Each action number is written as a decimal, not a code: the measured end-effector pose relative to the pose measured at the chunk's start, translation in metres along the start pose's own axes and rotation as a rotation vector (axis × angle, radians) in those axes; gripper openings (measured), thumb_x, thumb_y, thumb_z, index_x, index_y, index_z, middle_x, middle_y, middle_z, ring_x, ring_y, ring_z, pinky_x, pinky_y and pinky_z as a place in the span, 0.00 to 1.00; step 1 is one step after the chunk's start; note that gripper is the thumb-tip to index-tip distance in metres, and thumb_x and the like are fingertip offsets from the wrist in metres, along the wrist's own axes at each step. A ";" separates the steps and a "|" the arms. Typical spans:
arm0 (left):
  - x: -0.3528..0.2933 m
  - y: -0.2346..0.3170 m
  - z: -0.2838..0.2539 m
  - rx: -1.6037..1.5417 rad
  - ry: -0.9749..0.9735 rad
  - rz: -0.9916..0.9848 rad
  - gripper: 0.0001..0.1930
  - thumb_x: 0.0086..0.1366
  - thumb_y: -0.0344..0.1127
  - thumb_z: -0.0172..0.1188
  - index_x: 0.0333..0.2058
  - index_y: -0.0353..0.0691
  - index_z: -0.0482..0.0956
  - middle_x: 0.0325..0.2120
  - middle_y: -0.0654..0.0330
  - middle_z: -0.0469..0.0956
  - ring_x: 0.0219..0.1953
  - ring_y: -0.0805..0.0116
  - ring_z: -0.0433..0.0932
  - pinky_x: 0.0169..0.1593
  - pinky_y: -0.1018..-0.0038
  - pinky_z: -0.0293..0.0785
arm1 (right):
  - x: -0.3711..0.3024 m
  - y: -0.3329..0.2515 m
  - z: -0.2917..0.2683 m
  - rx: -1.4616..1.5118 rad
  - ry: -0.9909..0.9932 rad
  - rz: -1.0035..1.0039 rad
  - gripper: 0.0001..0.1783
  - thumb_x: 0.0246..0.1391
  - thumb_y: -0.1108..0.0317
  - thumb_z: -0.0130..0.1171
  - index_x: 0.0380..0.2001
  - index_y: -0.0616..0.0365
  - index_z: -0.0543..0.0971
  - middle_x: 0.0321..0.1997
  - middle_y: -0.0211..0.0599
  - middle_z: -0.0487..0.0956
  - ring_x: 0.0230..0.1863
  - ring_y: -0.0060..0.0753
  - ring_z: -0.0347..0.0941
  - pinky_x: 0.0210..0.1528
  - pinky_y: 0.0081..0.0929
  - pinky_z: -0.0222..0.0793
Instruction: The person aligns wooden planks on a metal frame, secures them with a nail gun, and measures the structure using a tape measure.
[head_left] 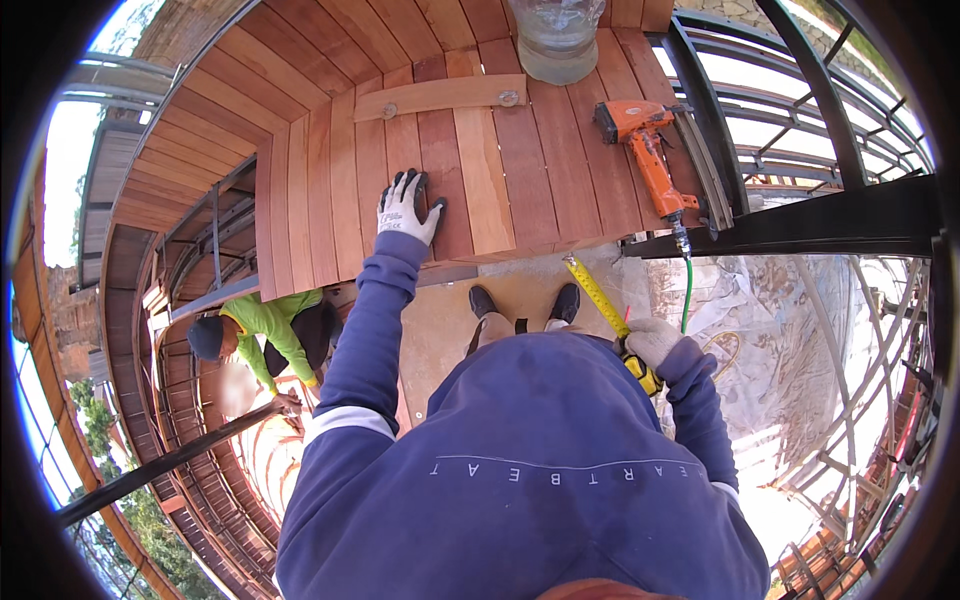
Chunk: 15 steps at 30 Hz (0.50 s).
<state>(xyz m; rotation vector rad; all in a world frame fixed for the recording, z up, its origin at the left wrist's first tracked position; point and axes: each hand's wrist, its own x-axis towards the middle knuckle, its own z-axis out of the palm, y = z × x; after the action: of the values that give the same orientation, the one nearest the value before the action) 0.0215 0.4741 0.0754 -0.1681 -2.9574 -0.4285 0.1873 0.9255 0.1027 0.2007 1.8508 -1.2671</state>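
My left hand (405, 212), in a white glove with dark fingertips, lies flat with fingers spread on the reddish wooden planks (540, 190). My right hand (655, 345), in a pale glove, is closed round a yellow and black tape measure (640, 374). Its yellow blade (597, 295) is drawn out and reaches toward the front edge of the planks. On the planks to the right rests an orange nail gun (650, 160), joined to a green air hose (689, 295). A curved wooden strip (440, 98) with two metal discs lies beyond my left hand.
A clear plastic container (557, 45) stands at the far edge. Black steel beams (840, 222) frame the right side. Down at the left, a person in a bright green top (262, 325) bends beside a dark bar (165, 465). Plastic sheeting (770, 330) covers ground at right.
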 end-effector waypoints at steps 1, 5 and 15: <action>-0.017 -0.026 -0.010 0.031 0.031 -0.081 0.32 0.63 0.50 0.63 0.63 0.45 0.70 0.66 0.53 0.67 0.70 0.53 0.60 0.72 0.55 0.52 | 0.011 -0.002 0.003 -0.130 -0.031 -0.083 0.13 0.52 0.72 0.51 0.34 0.67 0.83 0.32 0.41 0.83 0.34 0.33 0.78 0.41 0.28 0.74; -0.070 -0.105 -0.042 0.132 0.075 -0.305 0.32 0.63 0.50 0.64 0.63 0.45 0.70 0.65 0.54 0.68 0.69 0.55 0.62 0.71 0.55 0.53 | 0.036 -0.032 0.023 -0.529 -0.126 -0.394 0.14 0.52 0.68 0.53 0.36 0.62 0.84 0.38 0.47 0.83 0.41 0.43 0.80 0.47 0.33 0.74; -0.113 -0.156 -0.046 0.225 0.220 -0.174 0.29 0.68 0.43 0.58 0.66 0.47 0.68 0.66 0.50 0.67 0.68 0.52 0.63 0.70 0.56 0.54 | 0.056 -0.045 0.106 -0.632 0.023 -0.605 0.14 0.52 0.72 0.52 0.37 0.63 0.85 0.41 0.46 0.83 0.43 0.41 0.81 0.50 0.32 0.77</action>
<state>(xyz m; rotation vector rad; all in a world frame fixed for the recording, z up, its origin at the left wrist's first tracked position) 0.1183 0.3021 0.0584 0.1538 -2.7835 -0.1216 0.1867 0.7990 0.0816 -0.7330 2.3212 -0.9718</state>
